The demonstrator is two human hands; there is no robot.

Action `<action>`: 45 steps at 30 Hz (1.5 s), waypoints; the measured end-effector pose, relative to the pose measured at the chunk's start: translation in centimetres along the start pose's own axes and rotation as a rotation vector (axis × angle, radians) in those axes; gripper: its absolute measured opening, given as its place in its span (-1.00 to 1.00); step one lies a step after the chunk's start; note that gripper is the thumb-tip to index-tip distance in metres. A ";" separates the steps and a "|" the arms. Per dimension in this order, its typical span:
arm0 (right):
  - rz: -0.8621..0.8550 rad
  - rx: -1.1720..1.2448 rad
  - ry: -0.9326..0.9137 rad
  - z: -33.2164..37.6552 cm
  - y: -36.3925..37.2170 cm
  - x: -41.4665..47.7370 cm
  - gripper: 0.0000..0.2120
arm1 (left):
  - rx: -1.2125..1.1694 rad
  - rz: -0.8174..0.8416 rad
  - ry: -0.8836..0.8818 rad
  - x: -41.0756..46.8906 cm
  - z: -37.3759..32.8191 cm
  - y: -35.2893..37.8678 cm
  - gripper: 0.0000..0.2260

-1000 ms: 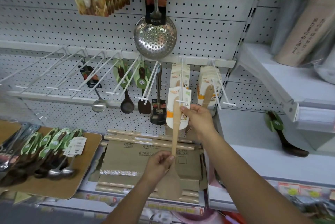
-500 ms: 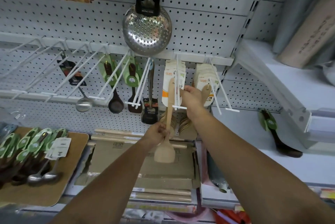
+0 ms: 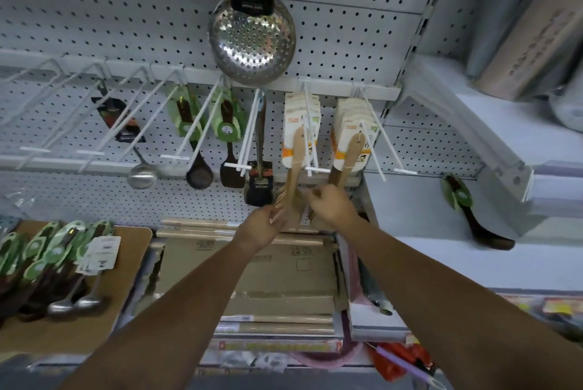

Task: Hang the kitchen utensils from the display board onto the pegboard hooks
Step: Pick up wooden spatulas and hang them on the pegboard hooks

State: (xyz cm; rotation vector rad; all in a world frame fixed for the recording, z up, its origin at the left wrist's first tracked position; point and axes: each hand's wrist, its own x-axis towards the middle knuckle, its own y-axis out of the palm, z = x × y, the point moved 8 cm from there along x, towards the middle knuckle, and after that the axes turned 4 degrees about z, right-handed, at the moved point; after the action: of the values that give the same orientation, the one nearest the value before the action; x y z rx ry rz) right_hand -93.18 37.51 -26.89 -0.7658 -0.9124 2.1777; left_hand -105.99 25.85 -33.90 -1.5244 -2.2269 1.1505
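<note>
A light wooden spatula (image 3: 296,156) hangs by its handle hole on a white pegboard hook (image 3: 310,149), in front of white packaged utensils (image 3: 301,112). My left hand (image 3: 263,227) grips the spatula's lower end from the left. My right hand (image 3: 332,205) reaches in from the right, its blurred fingers touching the same lower end. Another wooden spatula (image 3: 348,159) hangs on the hook to the right. At lower left, the brown display board (image 3: 132,266) holds several green-labelled dark utensils (image 3: 47,257) and steel ladles (image 3: 79,304).
Several bare white hooks (image 3: 63,124) stick out at the left. A ladle (image 3: 142,175), dark spoons (image 3: 198,172) and a big steel skimmer (image 3: 252,42) hang on the pegboard. A flat cardboard box (image 3: 284,266) lies under my arms. One dark spoon (image 3: 473,216) lies on the right shelf.
The wooden spatula went from my hands up onto the hook and now hangs there. My right hand dropped from the hook tip to the spatula's lower end. The camera moved closer.
</note>
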 end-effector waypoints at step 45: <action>0.329 -0.697 -1.333 66.4 46.7 -30.0 -0.25 | 0.431 -0.510 -0.921 -61.0 44.6 -45.3 -0.17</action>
State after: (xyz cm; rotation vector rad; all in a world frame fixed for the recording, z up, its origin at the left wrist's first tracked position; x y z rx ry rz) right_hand -137.32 -36.13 -15.86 0.4931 -2.3849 2.5542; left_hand -135.49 -55.52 -17.39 -0.1998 -2.3456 2.2054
